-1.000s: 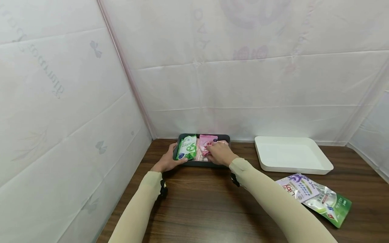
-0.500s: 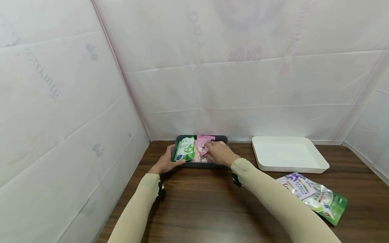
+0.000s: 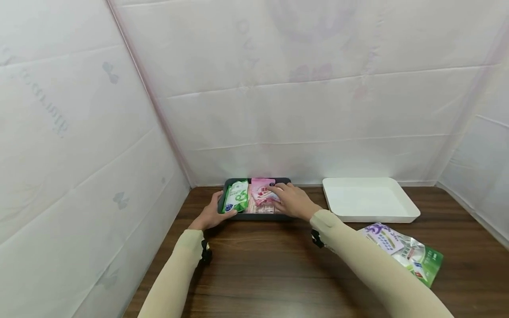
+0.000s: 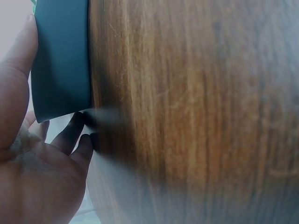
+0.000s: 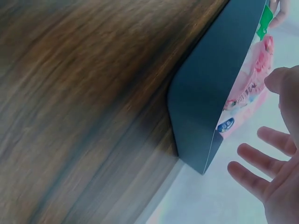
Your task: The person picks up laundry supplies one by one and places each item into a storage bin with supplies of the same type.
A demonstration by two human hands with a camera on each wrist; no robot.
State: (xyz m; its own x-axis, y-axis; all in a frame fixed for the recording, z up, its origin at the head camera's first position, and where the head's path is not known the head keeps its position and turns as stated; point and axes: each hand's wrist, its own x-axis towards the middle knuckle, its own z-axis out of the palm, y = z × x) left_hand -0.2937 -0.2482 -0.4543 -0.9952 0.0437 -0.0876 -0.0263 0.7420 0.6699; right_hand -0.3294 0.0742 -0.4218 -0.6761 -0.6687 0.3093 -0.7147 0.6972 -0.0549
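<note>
A dark tray (image 3: 258, 217) stands against the back wall with flat packets in it. My left hand (image 3: 212, 214) grips its left end, the thumb along the front wall (image 4: 60, 56) and the other fingers bent round the corner. A green and white packet (image 3: 238, 196) lies in the tray's left part, beside that hand. Right of it, a pink packet (image 3: 261, 187) rests on a paler pink one (image 3: 254, 206). My right hand (image 3: 297, 202) hovers at the tray's right end, fingers spread and holding nothing; in the right wrist view the fingertips show apart from the pink packet (image 5: 252, 84).
To the right stands a shallow white tray (image 3: 370, 201). In front of it, a purple packet (image 3: 383, 238) overlaps a green and silver pouch (image 3: 427, 260) on the wooden table (image 3: 254, 265). White sheeting (image 3: 258, 110) walls in the back and both sides.
My right hand has let go of the pink packet and drawn slightly to the right, fingers spreading. The left hand stays on the dark tray. The head view has shifted a little.
</note>
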